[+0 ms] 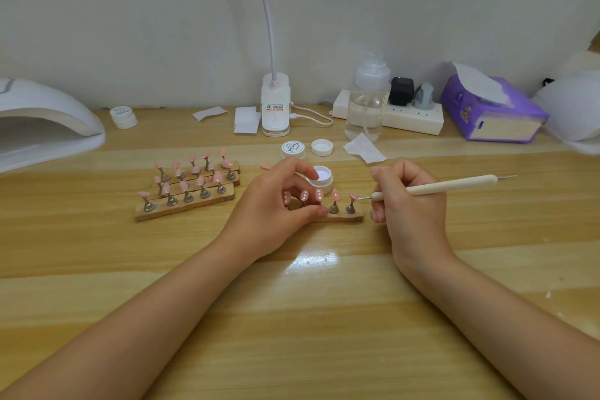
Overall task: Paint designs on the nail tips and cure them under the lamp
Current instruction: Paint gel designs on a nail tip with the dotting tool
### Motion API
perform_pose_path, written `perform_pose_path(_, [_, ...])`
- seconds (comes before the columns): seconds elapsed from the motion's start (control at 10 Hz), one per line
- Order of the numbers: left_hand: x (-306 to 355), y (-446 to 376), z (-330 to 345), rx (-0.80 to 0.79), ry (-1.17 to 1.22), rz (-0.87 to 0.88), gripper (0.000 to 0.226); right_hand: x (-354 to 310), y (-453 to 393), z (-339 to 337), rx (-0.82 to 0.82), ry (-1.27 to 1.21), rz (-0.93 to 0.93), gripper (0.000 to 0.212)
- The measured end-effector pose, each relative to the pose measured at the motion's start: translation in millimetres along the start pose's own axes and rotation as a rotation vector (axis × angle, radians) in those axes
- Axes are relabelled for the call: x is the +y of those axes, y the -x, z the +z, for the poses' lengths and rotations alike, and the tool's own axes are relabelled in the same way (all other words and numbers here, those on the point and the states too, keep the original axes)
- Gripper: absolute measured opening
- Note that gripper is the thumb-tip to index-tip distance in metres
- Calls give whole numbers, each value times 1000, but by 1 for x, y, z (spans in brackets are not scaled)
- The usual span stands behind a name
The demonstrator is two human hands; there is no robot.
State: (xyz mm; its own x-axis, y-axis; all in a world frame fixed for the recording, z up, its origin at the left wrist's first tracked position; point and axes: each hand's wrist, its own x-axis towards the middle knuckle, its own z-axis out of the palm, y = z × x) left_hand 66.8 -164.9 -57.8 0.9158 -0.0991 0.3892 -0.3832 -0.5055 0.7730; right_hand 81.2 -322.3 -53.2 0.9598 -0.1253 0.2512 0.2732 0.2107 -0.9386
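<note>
A wooden strip (352,217) carries several pink nail tips on metal stands; three of them (304,195) bear white dots. My left hand (276,201) grips the strip's left part, thumb in front and fingers behind. My right hand (402,195) pinches a cream dotting pen (448,186), and its metal point touches the rightmost pink tip (353,196). An open white gel pot (322,178) stands just behind the strip. The white curing lamp (42,122) sits at the far left.
Three more wooden strips of pink tips (188,185) lie to the left. Behind are a closed pot (293,149), a loose lid (322,147), a clip lamp (275,107), a clear pump bottle (365,104), a power strip (409,117), a purple tissue pack (490,110) and paper scraps.
</note>
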Motion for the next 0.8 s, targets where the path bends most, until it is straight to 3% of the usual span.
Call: perform_pose_path(0.8, [5,1,-12,-81,-46,-66,24,1,0,1,-16,20,51,43])
